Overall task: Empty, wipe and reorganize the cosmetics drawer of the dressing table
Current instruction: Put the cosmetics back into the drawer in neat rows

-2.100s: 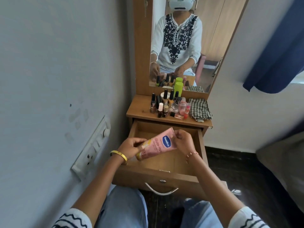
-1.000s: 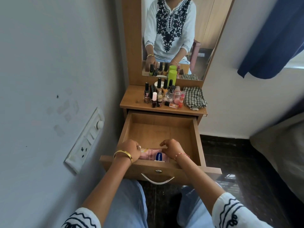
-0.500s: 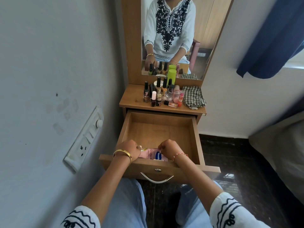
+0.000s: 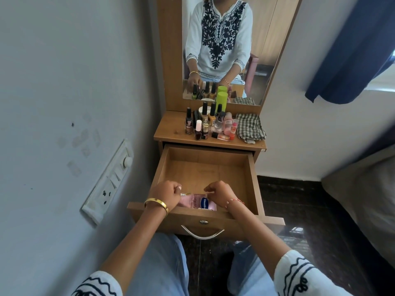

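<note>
white black-embroidered sleeves (image 4: 299, 272) | gold bangle (image 4: 156, 205) | thin bracelet (image 4: 234, 201), perhaps beaded

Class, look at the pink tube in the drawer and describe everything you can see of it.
The pink tube is a soft-looking squeeze tube with a blue oval Vaseline logo and darker pink lettering. It lies flat on the wooden floor of the open drawer, along the front wall. The left hand covers one end and the right hand the other, so its cap is hidden.
</note>
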The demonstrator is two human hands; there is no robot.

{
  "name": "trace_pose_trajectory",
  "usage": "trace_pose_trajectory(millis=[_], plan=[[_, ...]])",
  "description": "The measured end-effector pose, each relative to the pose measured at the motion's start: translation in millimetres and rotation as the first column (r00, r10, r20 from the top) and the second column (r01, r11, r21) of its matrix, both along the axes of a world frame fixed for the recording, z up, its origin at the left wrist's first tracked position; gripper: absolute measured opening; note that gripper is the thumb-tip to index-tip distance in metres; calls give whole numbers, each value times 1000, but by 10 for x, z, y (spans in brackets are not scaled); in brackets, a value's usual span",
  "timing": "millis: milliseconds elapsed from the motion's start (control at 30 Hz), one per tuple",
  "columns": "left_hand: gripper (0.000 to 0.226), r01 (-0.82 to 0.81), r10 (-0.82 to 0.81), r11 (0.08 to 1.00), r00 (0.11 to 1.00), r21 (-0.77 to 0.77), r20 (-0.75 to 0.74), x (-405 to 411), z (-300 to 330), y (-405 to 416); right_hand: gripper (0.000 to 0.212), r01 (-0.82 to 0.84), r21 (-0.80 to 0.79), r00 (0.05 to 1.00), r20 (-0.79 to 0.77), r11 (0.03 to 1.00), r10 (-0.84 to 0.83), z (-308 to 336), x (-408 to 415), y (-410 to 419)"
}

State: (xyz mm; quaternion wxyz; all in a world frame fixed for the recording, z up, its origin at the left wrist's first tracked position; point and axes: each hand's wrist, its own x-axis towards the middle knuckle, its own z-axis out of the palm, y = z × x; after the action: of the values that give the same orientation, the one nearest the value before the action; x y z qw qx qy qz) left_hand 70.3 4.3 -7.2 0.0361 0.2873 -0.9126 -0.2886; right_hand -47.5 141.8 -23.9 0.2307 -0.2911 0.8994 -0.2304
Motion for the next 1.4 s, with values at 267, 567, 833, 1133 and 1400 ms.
trace_pose_trajectory(millis=[267,567,833,1133,1400], plan=[[26,-39,84,976,975,212,-206,-135,241,-27,23,101,-199,994,-7,975,-105,327,-197,-87],[27,41,36,984,908,175,-418,-882,1018,-141,13,124,-493,976,-98,861,-197,1263,-812,-345],[29,75,-31,995,873,72,-487,-1505,1459,-392,19,238,-564,897,-185,791,-402,1734,-1725,-645],[30,50,-5,995,887,84,-462,-1798,1417,-586,60,-56,65,881,-466,996,80,1547,-2240,-976],[31,62,-3,992,887,114,-461,-1853,1401,-606,47,-61,2,860,-508,998,53,1525,-2312,-1009]])
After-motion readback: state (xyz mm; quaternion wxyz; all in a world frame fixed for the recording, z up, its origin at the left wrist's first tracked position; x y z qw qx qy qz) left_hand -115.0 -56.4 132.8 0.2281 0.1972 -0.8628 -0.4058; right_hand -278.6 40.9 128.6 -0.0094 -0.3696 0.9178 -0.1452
